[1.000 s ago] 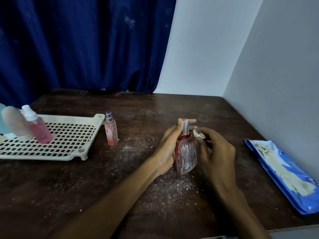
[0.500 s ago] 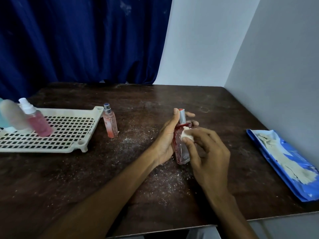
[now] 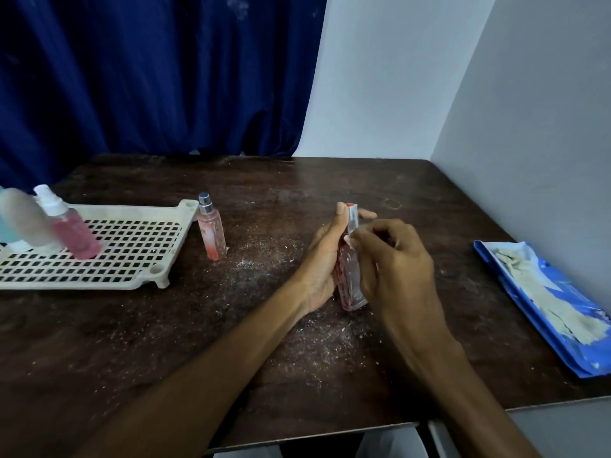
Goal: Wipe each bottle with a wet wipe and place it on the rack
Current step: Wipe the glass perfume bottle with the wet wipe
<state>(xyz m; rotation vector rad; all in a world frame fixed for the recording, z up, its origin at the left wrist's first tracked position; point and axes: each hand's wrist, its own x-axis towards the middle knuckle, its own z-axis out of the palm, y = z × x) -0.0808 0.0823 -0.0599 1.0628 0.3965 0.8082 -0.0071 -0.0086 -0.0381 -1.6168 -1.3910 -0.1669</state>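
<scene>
Table [image 3: 297,180]: dark, flecked with white dust; my hands meet near its middle.
Rack [image 3: 132,211]: far left, well apart from my hands.
Left hand [image 3: 322,259]: wrapped round the bottle's left side, thumb up beside the cap.
Right hand [image 3: 396,259]: fingers bent, pinching the wipe against the bottle's shoulder.
Bottle [image 3: 352,282]: nearly upright between my palms.
Wipe [image 3: 347,239]: small white wad at my right fingertips.

Premises appeared to be an improvised work corner: a scuffed, speck-strewn dark wooden table [image 3: 297,180] was set into a corner of plain white walls [image 3: 380,77], with a blue curtain [image 3: 148,77] hung behind.
</scene>
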